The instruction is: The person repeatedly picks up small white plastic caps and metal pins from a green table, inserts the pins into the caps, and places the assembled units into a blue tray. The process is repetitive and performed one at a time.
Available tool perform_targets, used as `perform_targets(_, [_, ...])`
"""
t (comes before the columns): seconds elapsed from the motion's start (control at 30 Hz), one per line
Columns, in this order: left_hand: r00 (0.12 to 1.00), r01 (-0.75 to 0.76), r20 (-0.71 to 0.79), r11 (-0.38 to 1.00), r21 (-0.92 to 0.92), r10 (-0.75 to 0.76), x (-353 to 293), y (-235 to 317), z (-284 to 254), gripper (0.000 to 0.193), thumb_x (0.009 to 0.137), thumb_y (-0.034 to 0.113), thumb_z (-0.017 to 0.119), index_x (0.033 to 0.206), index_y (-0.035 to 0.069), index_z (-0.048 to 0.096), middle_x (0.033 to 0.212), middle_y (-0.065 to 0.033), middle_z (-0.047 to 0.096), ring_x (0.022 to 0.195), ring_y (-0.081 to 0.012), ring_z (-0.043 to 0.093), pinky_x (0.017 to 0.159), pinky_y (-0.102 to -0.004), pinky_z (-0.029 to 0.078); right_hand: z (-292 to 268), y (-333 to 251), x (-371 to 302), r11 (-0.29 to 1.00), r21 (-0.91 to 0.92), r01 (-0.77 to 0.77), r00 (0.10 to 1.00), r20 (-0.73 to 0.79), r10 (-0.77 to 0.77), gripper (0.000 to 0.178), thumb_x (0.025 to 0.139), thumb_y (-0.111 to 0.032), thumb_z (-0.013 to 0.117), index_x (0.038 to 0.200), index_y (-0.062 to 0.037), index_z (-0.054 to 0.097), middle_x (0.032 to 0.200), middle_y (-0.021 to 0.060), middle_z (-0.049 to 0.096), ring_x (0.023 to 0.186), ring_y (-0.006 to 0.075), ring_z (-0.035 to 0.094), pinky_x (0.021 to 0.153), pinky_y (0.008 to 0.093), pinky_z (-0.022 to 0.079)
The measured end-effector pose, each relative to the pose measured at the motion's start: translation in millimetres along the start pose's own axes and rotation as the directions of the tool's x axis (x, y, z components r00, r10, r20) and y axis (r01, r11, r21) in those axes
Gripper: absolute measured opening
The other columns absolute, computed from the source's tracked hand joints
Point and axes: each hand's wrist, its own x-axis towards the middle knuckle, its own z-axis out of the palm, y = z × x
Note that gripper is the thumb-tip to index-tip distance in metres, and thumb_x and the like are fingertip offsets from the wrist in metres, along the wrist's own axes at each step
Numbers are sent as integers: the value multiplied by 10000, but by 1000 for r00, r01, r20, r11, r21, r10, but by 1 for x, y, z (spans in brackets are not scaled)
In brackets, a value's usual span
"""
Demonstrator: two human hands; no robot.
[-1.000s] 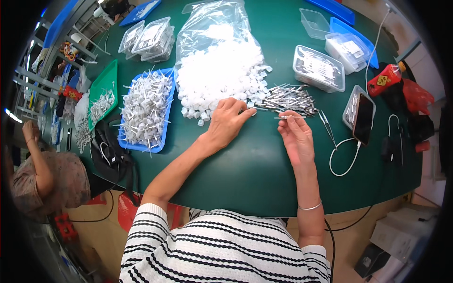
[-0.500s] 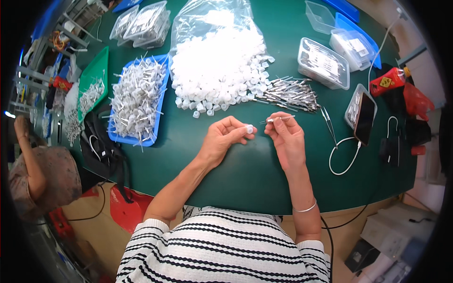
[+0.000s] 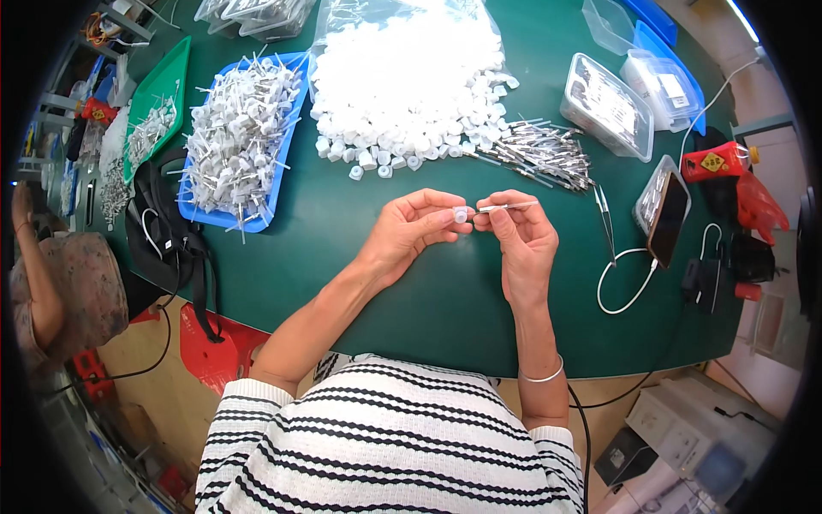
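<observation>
Between the thumb and fingers of my left hand [image 3: 417, 230] is a small white plastic cap [image 3: 461, 214], its round end toward my right hand. My right hand [image 3: 524, 244] pinches a thin metal pin [image 3: 507, 206] that lies nearly level, its left tip at the cap. Whether the tip sits inside the cap I cannot tell. Beyond my hands spreads a heap of the same white caps [image 3: 402, 94], spilling from a clear plastic bag. To the right of them lies a pile of metal pins [image 3: 544, 154].
A blue tray [image 3: 272, 201] of capped pins stands left, with a green tray [image 3: 175, 81] farther left. Tweezers [image 3: 605, 224], a phone [image 3: 668, 224] with white cable and clear boxes [image 3: 610, 107] lie right. A black bag [image 3: 158, 201] hangs at the left edge; another person [image 3: 73, 283] sits beyond.
The pin in my right hand has come left, up to the cap in my left hand. The gap between my hands has narrowed. The whole view has shifted a little.
</observation>
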Motion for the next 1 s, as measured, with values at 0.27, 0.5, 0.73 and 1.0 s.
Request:
perform_targets(0.27, [1000, 8, -18, 1000, -12, -8, -1, 0, 2, 234, 903, 112, 615, 1111, 5, 597, 1002, -117, 669, 897, -170, 664, 761, -239, 551, 0, 0, -1, 1000, 30, 5, 999, -37, -4, 108, 899, -67, 623, 970, 6, 588, 883, 83, 649, 757, 117, 622, 709, 237, 511])
perform_targets(0.5, [1000, 24, 13, 999, -30, -23, 1, -1, -2, 247, 898, 115, 621, 1120, 7, 596, 1045, -147, 663, 928, -190, 666, 768, -237, 558, 1, 4, -1, 998, -10, 69, 992, -101, -70, 100, 876, -70, 661, 927, -9, 600, 819, 29, 618, 693, 81, 581, 641, 208, 477])
perform_targets(0.73, [1000, 13, 20, 1000, -29, -12, 1, -1, 0, 236, 903, 124, 618, 1109, 10, 596, 1026, -123, 665, 922, -194, 673, 749, -231, 565, 11, 2, -6, 983, -141, 118, 987, -97, -132, 88, 874, -51, 661, 912, -12, 592, 821, 21, 614, 718, 51, 566, 635, 192, 456])
perform_targets(1.0, [1000, 11, -4, 1000, 1, -11, 0, -2, 2, 230, 901, 131, 626, 1098, 16, 602, 974, -84, 664, 901, -164, 671, 735, -218, 560, 15, 3, -7, 942, -277, 192, 971, -85, -223, 103, 859, -54, 678, 885, -6, 592, 808, 21, 614, 709, 63, 567, 630, 202, 464])
